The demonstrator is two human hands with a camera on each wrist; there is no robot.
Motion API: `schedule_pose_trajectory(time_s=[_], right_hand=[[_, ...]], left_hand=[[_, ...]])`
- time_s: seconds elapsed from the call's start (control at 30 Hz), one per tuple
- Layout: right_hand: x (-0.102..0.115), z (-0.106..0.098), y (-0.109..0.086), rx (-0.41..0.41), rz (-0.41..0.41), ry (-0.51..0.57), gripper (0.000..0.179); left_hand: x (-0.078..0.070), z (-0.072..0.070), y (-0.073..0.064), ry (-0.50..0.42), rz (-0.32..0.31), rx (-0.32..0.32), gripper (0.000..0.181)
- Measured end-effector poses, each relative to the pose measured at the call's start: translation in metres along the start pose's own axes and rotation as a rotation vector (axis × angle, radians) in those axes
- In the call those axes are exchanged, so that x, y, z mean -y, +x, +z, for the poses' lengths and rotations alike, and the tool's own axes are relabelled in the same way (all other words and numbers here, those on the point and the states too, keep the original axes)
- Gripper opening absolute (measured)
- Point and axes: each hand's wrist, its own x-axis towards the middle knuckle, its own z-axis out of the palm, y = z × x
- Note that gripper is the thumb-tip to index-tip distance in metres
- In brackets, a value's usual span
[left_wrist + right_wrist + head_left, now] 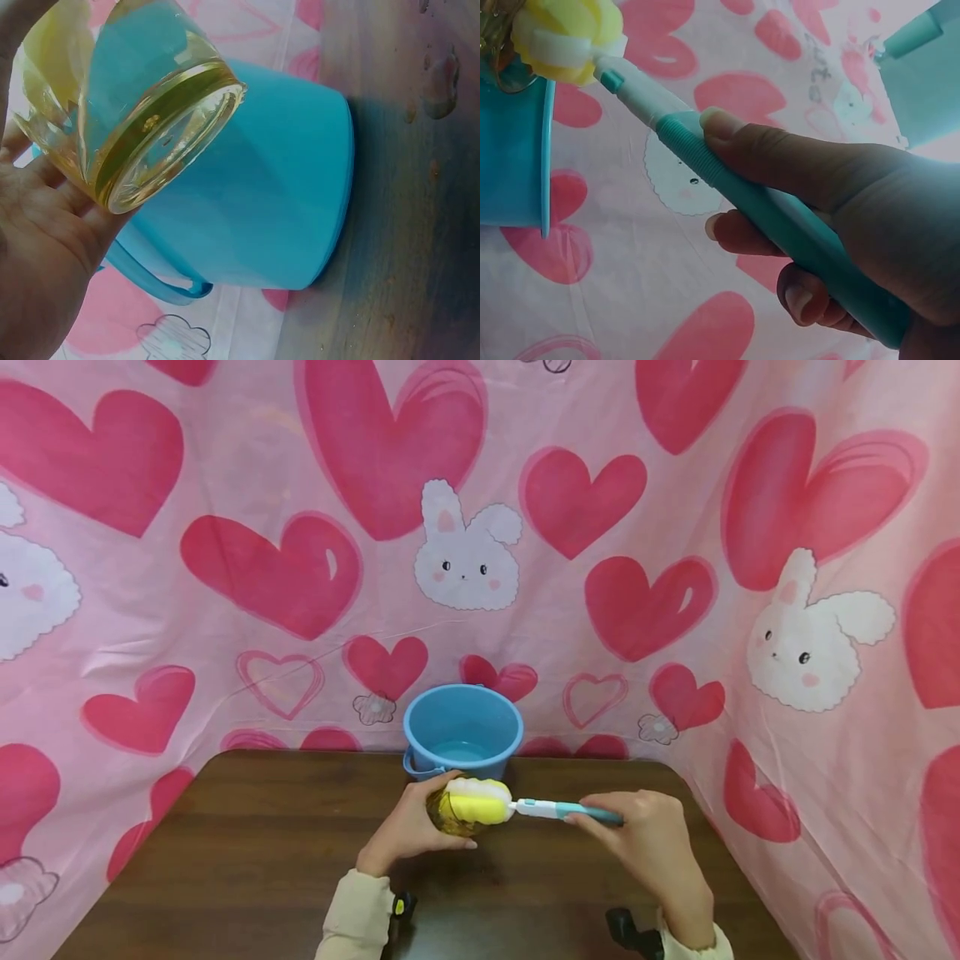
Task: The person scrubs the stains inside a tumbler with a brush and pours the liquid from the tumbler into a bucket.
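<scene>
My left hand (pixel 411 827) grips an amber see-through glass (pixel 161 127) tipped on its side, its base toward the left wrist camera. At the mouth of the glass sits the yellow and white sponge head (pixel 480 802) of a bottle brush, partly inside. My right hand (pixel 651 835) holds that brush by its teal and white handle (pixel 727 187), thumb on one side and fingers curled round the other. Just behind the glass stands a light blue bucket (pixel 463 727) with some water in the bottom.
The brown wooden table (pixel 285 860) carries water drops (pixel 441 94) near the bucket. The bucket's handle (pixel 420 768) hangs down on its left side. A pink cloth (pixel 247 468) with hearts and rabbits hangs behind and at the sides.
</scene>
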Motion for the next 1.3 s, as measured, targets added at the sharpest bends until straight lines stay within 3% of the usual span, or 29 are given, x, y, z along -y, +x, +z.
schedule_pose_trajectory(time_s=[0.23, 0.37, 0.5, 0.67, 0.8, 0.87, 1.13, 1.3], right_hand=[[0.005, 0.001, -0.001, 0.056, -0.022, -0.019, 0.025], [0.002, 0.005, 0.001, 0.097, -0.037, -0.020, 0.051], [-0.004, 0.004, -0.001, 0.071, -0.015, 0.000, 0.060], [-0.010, 0.002, -0.004, 0.042, 0.024, -0.008, 0.056], [-0.013, 0.002, -0.004, 0.052, 0.074, -0.040, 0.030], [-0.013, 0.002, -0.004, 0.066, 0.097, -0.055, 0.027], [-0.002, 0.005, 0.002, 0.263, 0.256, -0.067, 0.024], [0.000, 0.007, 0.002, 0.318, 0.225, -0.030, 0.020]], left_hand=[[-0.001, 0.009, 0.003, -0.019, 0.034, 0.026, 0.087], [-0.004, 0.017, 0.008, -0.033, 0.058, 0.067, 0.087], [-0.006, 0.020, 0.008, -0.050, 0.052, 0.059, 0.086], [-0.007, 0.019, 0.008, -0.061, 0.048, 0.052, 0.086], [-0.008, 0.017, 0.011, -0.081, 0.042, 0.056, 0.084], [-0.008, 0.016, 0.011, -0.081, 0.039, 0.053, 0.084], [-0.002, 0.011, 0.010, -0.042, 0.079, 0.039, 0.086], [0.001, 0.007, 0.008, -0.008, 0.112, 0.025, 0.089]])
